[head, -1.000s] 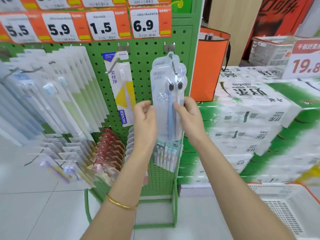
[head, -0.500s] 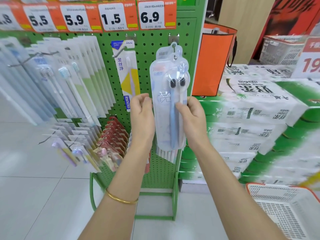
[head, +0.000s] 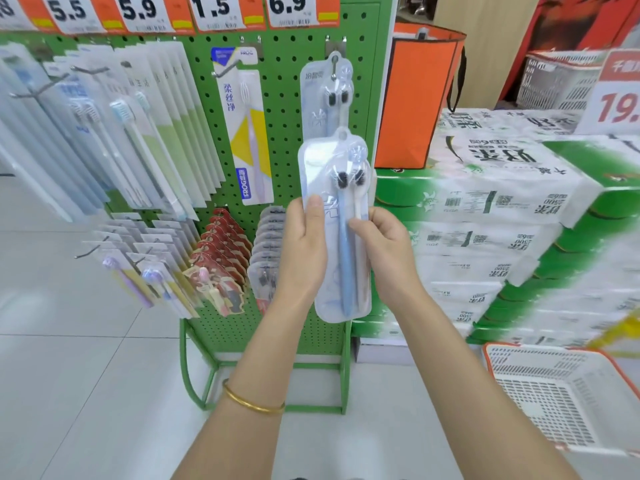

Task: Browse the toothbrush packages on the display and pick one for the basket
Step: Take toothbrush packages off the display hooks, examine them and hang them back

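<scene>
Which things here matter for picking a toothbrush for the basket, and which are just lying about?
Job: toothbrush pack, held by left hand and right hand; hanging packs; pegboard display; basket.
Lying about: orange bag; tissue bales; far grey basket.

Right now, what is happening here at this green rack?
A person is choosing a toothbrush. The left hand and right hand hold one pack by its sides, upright, in front of the rack and free of any hook. A second pack of the same kind hangs on the hook under the 6.9 tag. The basket stands on the floor at lower right, and the held pack is not yet in it.
</scene>
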Tool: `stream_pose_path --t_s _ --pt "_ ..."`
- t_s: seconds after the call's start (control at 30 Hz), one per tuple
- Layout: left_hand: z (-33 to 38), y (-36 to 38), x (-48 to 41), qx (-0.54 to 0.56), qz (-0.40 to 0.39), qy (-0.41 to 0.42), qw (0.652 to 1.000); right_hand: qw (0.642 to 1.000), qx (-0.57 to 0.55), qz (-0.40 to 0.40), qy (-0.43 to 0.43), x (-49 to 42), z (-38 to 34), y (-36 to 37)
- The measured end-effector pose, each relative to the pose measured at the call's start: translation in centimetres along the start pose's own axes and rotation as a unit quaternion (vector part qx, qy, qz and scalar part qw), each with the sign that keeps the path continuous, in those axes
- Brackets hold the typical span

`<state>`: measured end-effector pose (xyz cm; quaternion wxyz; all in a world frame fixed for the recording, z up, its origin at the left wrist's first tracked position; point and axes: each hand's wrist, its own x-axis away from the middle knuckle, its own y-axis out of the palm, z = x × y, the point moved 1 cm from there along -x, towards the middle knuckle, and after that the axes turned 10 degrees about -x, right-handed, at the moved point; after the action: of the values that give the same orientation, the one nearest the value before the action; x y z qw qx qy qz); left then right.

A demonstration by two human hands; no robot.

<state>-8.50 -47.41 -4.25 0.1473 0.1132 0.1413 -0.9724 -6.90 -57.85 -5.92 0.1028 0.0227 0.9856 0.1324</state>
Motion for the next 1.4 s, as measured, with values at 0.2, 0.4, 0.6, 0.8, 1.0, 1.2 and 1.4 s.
stream_pose_path --t_s 0.2,0.4,0.6,0.8,1.0,1.2,1.4 --pt "-4.8 2.7 2.5 -0.024 0.003 -0.036 0.999 0.992 -0.055 0.0 0.11 3.4 4.3 -3.7" --pt "-7.3 4.3 5.2 -0.08 0.033 -0.011 0.996 0.969 -0.154 0.06 0.186 5.8 6.7 -4.4" --pt "-8.2 4.9 7.2 -0.232 -0.041 0.038 0.971 0.954 -0.2 0.09 0.204 5.8 6.9 -5.0" --pt "-8.5 5.5 8.6 -0.383 -0.163 0.075 0.906 0.934 -0.247 0.145 0.214 4.5 6.1 -5.7" --pt "-8.1 4.7 6.5 -0.321 -0.272 0.0 0.907 0.926 -0.27 0.12 0.236 3.6 5.2 -6.0" --pt "-5.8 4.1 5.2 -0.083 -0.325 -0.089 0.938 0.954 -0.194 0.053 0.224 2.6 4.6 -6.5" --pt "-5.8 3.6 4.6 0.049 -0.304 -0.17 0.936 0.986 0.007 0.106 0.131 2.2 4.1 -6.6"
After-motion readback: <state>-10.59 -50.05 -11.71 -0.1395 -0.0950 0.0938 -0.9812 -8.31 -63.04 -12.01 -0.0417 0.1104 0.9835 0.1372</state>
